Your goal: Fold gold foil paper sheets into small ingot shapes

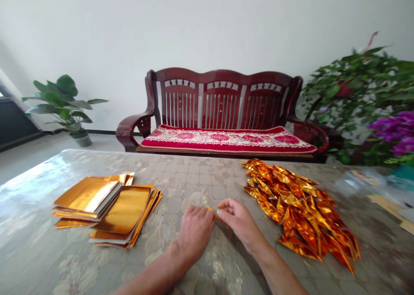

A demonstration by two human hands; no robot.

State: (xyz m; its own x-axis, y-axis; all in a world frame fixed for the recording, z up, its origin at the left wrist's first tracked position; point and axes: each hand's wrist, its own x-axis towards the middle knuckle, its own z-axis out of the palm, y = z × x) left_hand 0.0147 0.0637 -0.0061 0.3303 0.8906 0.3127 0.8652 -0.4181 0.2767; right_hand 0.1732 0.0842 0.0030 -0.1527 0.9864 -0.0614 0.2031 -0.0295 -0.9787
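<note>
Over the middle of the table, my left hand [196, 227] is closed round a piece of gold foil paper [210, 208]. Only a small yellow bit of the paper shows past the knuckles; the rest is hidden. My right hand [237, 219] meets it from the right, thumb and forefinger pinched at the paper's end, other fingers curled. To the left lie two overlapping stacks of flat gold foil sheets [129, 208], with grey-white edges showing. On the right is a heap of folded, pointed gold foil pieces [297, 208].
A patterned cover lies over the table [174, 174]. Clear plastic and tan card [391, 211] lie at its right edge. Behind it stands a dark red wooden bench [223, 77] with a red floral cushion [226, 147]. Potted plants [66, 101] and purple flowers [396, 129] flank it.
</note>
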